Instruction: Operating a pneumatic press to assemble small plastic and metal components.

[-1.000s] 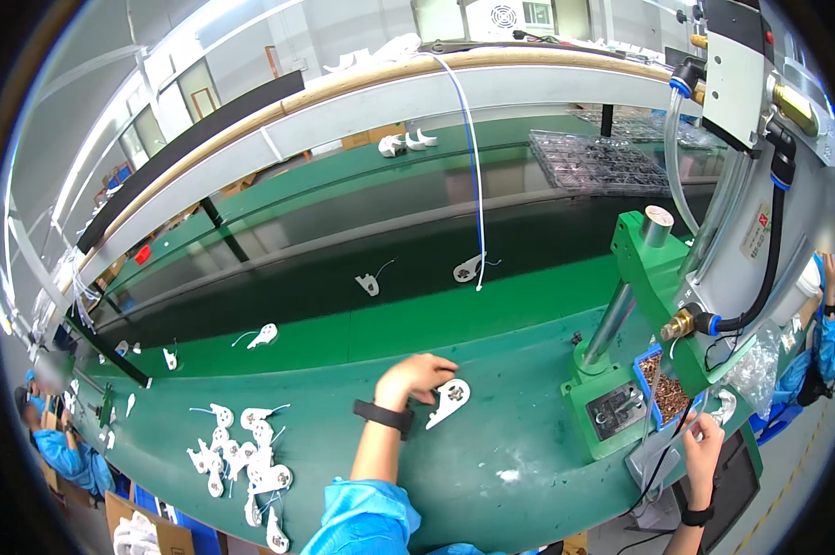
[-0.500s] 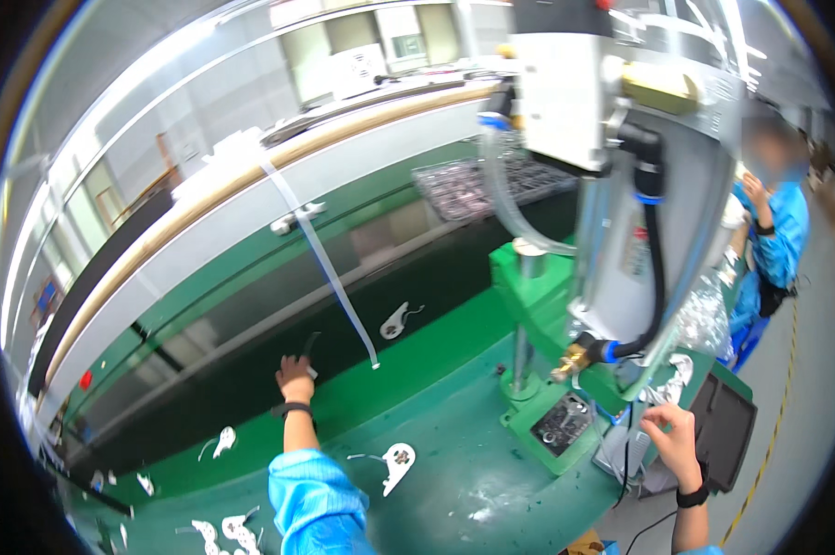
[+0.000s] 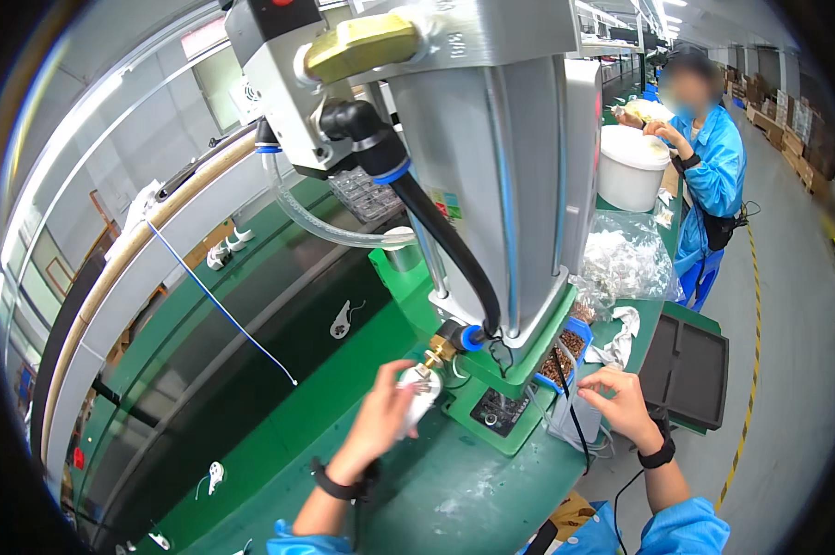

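Your left hand (image 3: 378,414) is closed on the white part (image 3: 424,403), just left of the press (image 3: 530,185), its long axis slanting toward the surface's (image 3: 473,490) front edge. Your right hand (image 3: 618,400) is farther off, fingers curled; I cannot tell whether they meet.

White part (image 3: 423,410) — green table (image 3: 464,472) — blue sleeves (image 3: 686,532); floor line (image 3: 756,314), yellow and black (banded); black tray (image 3: 684,365), white tub (image 3: 632,176).
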### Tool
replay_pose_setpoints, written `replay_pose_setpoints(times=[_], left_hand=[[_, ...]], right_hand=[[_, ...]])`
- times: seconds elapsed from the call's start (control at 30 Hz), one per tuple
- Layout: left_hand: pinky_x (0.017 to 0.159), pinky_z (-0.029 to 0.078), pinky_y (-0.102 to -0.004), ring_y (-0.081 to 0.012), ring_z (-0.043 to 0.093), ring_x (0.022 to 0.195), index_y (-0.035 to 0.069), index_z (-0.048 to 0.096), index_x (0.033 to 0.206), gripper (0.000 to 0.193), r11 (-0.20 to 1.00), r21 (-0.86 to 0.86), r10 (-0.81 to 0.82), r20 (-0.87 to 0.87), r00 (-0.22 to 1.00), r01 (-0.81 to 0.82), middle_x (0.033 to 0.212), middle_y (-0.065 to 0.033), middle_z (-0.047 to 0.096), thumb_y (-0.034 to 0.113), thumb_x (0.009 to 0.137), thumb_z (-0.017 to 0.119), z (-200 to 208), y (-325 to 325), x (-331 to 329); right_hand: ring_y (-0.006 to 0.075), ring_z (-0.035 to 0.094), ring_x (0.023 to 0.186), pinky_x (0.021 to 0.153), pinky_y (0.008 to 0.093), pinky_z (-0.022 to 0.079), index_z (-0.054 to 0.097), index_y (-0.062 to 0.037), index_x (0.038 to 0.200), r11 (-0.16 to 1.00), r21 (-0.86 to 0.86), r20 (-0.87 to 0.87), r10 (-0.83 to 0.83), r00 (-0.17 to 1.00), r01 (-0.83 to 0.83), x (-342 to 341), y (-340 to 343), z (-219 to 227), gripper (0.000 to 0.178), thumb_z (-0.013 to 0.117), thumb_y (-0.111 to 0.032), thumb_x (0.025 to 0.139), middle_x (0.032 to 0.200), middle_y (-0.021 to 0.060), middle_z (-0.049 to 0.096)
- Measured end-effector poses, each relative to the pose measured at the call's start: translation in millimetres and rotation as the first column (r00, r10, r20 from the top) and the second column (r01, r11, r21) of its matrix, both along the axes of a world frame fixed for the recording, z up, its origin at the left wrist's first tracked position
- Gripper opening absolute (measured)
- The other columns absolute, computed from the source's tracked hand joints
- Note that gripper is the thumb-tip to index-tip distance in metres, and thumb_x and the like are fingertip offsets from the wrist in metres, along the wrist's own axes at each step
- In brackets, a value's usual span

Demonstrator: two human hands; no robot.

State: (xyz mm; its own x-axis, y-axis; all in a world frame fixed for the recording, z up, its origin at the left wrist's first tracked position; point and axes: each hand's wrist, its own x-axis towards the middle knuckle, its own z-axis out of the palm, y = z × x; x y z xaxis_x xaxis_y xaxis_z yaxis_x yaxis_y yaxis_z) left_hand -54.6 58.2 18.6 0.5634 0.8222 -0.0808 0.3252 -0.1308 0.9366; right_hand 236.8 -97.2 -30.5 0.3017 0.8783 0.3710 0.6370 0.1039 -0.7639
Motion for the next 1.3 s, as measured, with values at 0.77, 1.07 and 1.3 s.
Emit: replay_pose_setpoints(times=[0.77,1.07,1.3], left_hand=[[0.061,0.044,-0.0475,-0.0413,0.055,0.073,0.000,0.052,0.091,0.015,0.815,0.578,0.234,-0.371,0.899,0.027,0.078,-0.0240,0.056,0.008,0.081,0.044,-28.2,-46.8,83.6],[0.059,0.040,-0.0457,-0.0426,0.053,0.068,-0.003,0.043,0.096,0.020,0.963,0.245,0.141,-0.090,0.986,-0.115,0.069,-0.0256,0.054,0.015,0.087,0.042,-27.2,-57.5,65.9],[0.056,0.040,-0.0374,-0.0324,0.055,0.063,-0.003,0.043,0.105,0.027,0.980,0.163,0.119,-0.033,0.992,-0.112,0.067,-0.0206,0.054,0.018,0.088,0.044,-33.5,-56.5,62.6]], right_hand=[[0.0065,0.053,0.073,0.066,0.0205,0.043,0.060,0.0017,0.087,0.969,0.227,-0.697,0.092,0.711,0.097,-14.6,20.3,-39.3,0.009,0.059,0.000,0.078,0.081,0.0023,0.061],[0.0089,0.049,0.060,0.057,0.0224,0.040,0.061,0.0019,0.081,0.967,0.160,-0.405,-0.120,0.906,0.200,-23.9,29.5,-69.4,0.009,0.063,-0.002,0.073,0.072,0.0062,0.056],[0.0093,0.051,0.064,0.059,0.0221,0.041,0.061,0.0025,0.083,0.967,0.183,-0.418,-0.089,0.904,0.180,-21.0,31.5,-63.5,0.009,0.061,-0.001,0.074,0.074,0.0058,0.057]])
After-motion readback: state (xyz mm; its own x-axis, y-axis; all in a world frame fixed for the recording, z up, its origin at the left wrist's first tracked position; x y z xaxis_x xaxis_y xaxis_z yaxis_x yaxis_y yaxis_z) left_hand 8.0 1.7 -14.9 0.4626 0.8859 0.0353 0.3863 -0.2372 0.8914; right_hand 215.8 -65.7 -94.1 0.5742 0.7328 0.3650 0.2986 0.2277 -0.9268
